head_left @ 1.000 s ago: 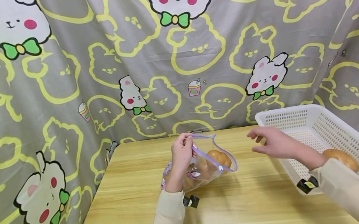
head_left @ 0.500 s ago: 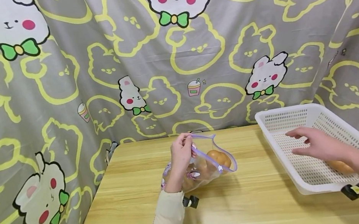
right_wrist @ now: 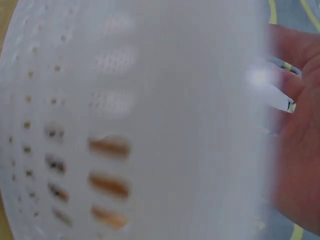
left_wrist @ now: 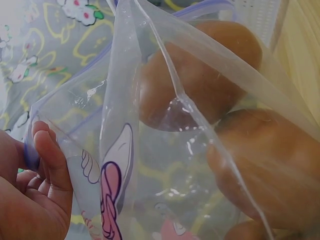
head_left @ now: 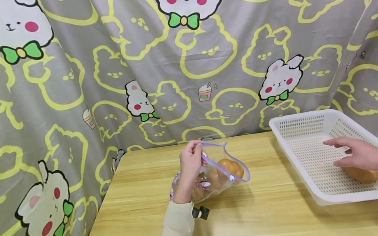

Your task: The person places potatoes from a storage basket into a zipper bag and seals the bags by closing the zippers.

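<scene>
My left hand [head_left: 192, 162] pinches the purple-edged rim of a clear zip bag [head_left: 216, 179], holding its mouth open toward the right. Several golden-brown bread rolls [left_wrist: 200, 85] show through its film in the left wrist view. One roll [head_left: 232, 168] sits near the mouth. Over the white basket my right hand [head_left: 363, 155] hovers with fingers apart, holding nothing. Just below it another bread roll [head_left: 362, 175] lies on the basket floor, partly covered by the hand. In the right wrist view, the basket wall [right_wrist: 200, 125] hides most of the fingers.
The white perforated basket [head_left: 293, 167] stands on the right side of the wooden table [head_left: 262, 213]. Bare tabletop lies between bag and basket. A grey curtain [head_left: 165, 56] with yellow cartoon outlines hangs behind the table and along its sides.
From the gap between bag and basket, my right hand has moved right, over the roll in the basket. My left hand and the bag have stayed in place.
</scene>
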Motion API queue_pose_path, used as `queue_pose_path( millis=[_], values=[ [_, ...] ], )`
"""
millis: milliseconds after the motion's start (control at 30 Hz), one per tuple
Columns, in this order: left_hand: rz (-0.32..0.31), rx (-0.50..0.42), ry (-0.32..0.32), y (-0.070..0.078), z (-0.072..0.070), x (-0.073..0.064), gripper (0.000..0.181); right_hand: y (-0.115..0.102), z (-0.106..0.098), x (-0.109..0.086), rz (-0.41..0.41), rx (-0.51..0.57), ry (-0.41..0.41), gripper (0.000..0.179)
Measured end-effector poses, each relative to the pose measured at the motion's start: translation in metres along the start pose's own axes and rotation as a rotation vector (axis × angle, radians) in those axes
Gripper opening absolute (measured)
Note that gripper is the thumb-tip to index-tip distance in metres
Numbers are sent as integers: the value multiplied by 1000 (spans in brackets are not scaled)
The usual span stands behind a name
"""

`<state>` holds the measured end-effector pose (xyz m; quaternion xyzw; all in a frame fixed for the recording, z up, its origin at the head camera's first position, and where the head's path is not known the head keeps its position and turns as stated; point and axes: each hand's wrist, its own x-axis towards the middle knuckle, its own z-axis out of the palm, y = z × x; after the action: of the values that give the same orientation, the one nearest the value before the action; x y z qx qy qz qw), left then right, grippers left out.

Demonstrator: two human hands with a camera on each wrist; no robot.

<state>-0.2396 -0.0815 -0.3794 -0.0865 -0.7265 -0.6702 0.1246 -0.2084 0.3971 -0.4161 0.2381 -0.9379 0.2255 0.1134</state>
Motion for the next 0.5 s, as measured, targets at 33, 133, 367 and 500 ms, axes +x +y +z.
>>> queue_pose_path(
  millis=[33,133,367,500],
  values=[
    [-2,-5,-5,0,0,0,19,3,0,-1,12,-1,-14,61],
    [-13,-18,-23,1,-1,1,18,11,0,-5,42,-9,-59,64],
    [-9,-17,-16,0,0,1,18,30,4,-16,80,-27,-118,67],
    [1,-10,-3,0,1,0,18,38,4,-20,105,-6,-168,70]
  ],
)
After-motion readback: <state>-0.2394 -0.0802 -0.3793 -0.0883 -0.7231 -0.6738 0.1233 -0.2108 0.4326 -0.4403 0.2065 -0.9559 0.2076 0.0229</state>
